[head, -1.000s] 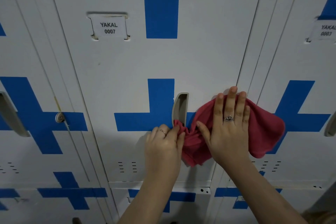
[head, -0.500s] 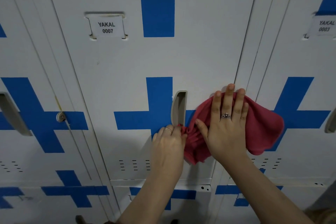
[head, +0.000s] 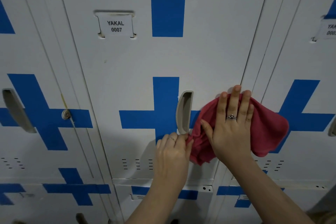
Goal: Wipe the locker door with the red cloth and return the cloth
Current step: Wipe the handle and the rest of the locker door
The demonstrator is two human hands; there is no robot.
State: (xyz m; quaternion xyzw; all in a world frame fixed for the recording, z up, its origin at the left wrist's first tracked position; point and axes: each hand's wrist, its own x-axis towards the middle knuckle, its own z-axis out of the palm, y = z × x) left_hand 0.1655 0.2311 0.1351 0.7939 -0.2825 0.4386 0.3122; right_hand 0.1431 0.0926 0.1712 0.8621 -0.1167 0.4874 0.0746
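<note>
A: While the right hand (head: 231, 129) lies flat on the red cloth (head: 269, 129), fingers straight and close together, where does the cloth sit?
B: Pressed against the right edge of the locker door (head: 127, 78), label (head: 116, 26) reading YAKAL 0007. It spreads rightward over the frame onto the neighbouring door (head: 300, 63) and covers part of that door's blue cross (head: 307, 96).
A: Left hand (head: 172, 151)?
B: Fingers curled, pinching the cloth's bunched left corner just below the lower end of the beige recessed handle (head: 184, 112).
A: Change against one second ago?
B: Slight. Then, the pinched corner stood beside the handle's lower part. Now it sits just under it, so the left hand is a little lower against the handle. The right hand keeps the same flat pose, fingertips still at the door's right edge. Cloth outline nearly unchanged, right lobe still showing past the palm.
A: Anything else noted?
B: Ventilation slots (head: 137, 164) low on the door beside the left hand, and a jewelled ring (head: 231, 116) on one finger of the right hand
</note>
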